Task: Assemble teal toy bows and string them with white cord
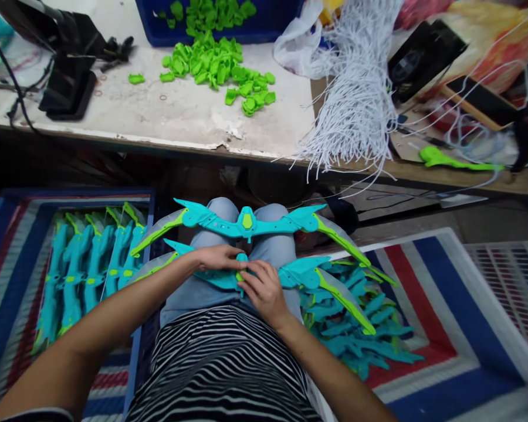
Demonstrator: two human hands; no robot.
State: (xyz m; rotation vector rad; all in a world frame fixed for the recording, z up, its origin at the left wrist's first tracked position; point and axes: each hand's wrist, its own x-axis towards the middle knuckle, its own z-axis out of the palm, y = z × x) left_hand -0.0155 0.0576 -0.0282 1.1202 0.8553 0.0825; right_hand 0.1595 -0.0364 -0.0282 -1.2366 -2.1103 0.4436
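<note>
The step in hand appears to be seating a small lime-green plastic piece [239, 276] at the centre of a long teal plastic bow with lime-green limbs [303, 273]. This bow lies across the denim-covered lap [182, 305], nearer the waist edge. The left hand [220, 258] is closed over the bow's middle, finger and thumb about its raised hub; the right hand [264, 287] meets it there, fingertips gathered at the green piece, though whether they pinch or press it I cannot tell. As I judge it, the move calls for steady support from the left and firm, well-centred pressure from the right, with the piece squared to its seat.

A second teal-and-lime plastic bow [264, 227] rests at the knee edge, its hub showing a lime-green insert [247, 220]. Loose lime-green plastic pieces [211, 61] spread from the dark blue plastic bin [167, 42] at the desk's [180, 120] far edge toward its middle. A bundle of thin white strings [352, 88] droops over the near edge, towards the right corner.

No brand, label or writing can be read; a faint grey mark on the black rectangular device [426, 58] is too blurred.
</note>
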